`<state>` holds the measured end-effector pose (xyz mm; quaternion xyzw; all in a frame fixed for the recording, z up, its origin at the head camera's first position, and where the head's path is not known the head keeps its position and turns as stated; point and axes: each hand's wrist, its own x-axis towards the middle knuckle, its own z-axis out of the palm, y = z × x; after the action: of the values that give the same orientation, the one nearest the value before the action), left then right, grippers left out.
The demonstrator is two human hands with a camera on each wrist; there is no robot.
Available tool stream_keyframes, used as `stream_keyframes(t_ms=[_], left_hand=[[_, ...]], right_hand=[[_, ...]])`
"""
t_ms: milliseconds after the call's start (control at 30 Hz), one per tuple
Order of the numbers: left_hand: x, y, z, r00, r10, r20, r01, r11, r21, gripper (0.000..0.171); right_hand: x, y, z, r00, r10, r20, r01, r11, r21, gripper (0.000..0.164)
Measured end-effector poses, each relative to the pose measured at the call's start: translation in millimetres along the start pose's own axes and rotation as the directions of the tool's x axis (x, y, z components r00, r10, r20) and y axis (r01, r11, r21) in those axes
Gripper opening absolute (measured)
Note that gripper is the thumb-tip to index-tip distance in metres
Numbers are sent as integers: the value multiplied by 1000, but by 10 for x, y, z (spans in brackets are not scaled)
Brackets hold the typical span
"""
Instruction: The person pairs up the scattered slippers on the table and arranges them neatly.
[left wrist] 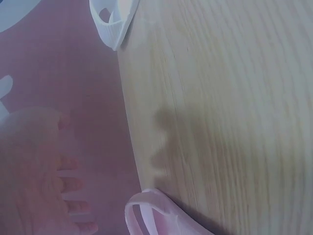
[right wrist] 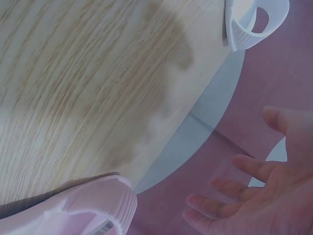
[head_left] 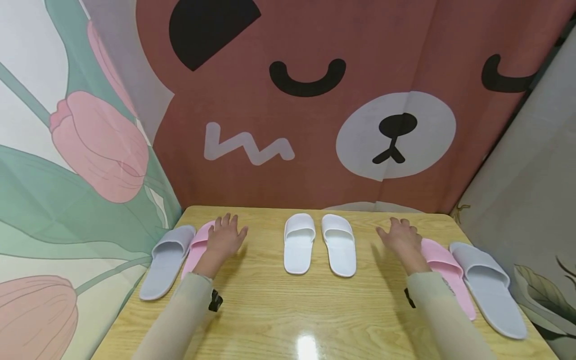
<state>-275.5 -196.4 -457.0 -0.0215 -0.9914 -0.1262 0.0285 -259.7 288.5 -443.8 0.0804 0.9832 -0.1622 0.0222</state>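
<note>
In the head view my left hand hovers over the tabletop with fingers spread, overlapping a pink slipper on the left. My right hand is likewise held up, fingers extended and holding nothing, beside the other pink slipper. Between the hands a pair of white slippers, the left one and the right one, lies side by side, toes toward the back edge. Both wrist views show the hands raised off the wood, with shadows cast below them.
A grey slipper lies at the far left and its mate at the far right, each outside a pink one. The wooden table ends at a brown bear-print curtain. Patterned cloth hangs along both sides.
</note>
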Motion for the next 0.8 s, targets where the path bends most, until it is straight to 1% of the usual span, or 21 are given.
stream_keyframes(t_ms=[233, 433, 600, 800], left_hand=[[16, -72, 13, 1000, 2, -3, -2, 1000, 17, 69], [23, -134, 34, 1000, -10, 10, 10, 1000, 20, 69], [26, -167, 44, 1000, -3, -8, 3, 1000, 30, 67], [31, -198, 30, 1000, -6, -10, 7, 999, 34, 67]], right_hand=[[0, 78, -12, 1000, 13, 12, -14, 1000, 12, 81], [-8, 127, -3, 1000, 13, 16, -13, 1000, 5, 81], [-23, 175, -16, 1000, 18, 15, -17, 1000, -2, 81], [-23, 222, -21, 1000, 15, 14, -15, 1000, 0, 81]])
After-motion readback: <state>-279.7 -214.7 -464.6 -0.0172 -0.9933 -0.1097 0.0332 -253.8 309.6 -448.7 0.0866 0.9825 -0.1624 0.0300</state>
